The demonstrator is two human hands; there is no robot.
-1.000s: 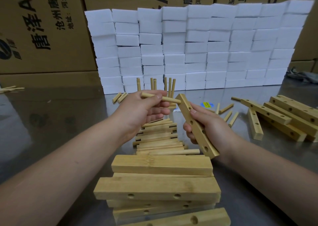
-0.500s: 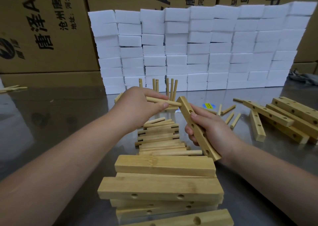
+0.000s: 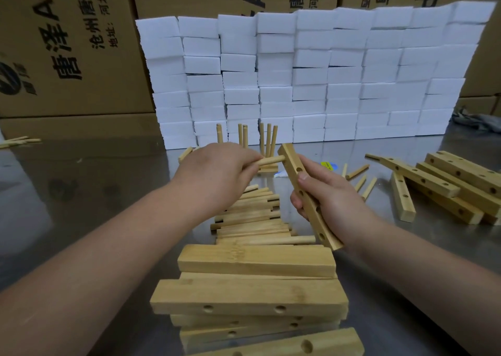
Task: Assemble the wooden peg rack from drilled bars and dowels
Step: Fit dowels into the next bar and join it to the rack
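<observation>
Right hand (image 3: 330,195) grips a tilted drilled bar (image 3: 292,158) above the bench (image 3: 108,193). Left of the bar, left hand (image 3: 217,171) fingers (image 3: 249,169) pinch a dowel (image 3: 271,161) crosswise, its tip meeting the bar's top end.

I get even, fairly bright light, soft shadows. The steel table (image 3: 89,198) left of the left hand (image 3: 217,176) shows dull reflections; foam blocks (image 3: 311,79) beyond it nearly wash out. Frame edges bow; the nearest drilled bars (image 3: 249,296) look soft.

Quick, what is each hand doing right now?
Left hand: grips a dowel, its tip at the top hole of the bar.
Right hand: grips the drilled bar, tilted.
</observation>
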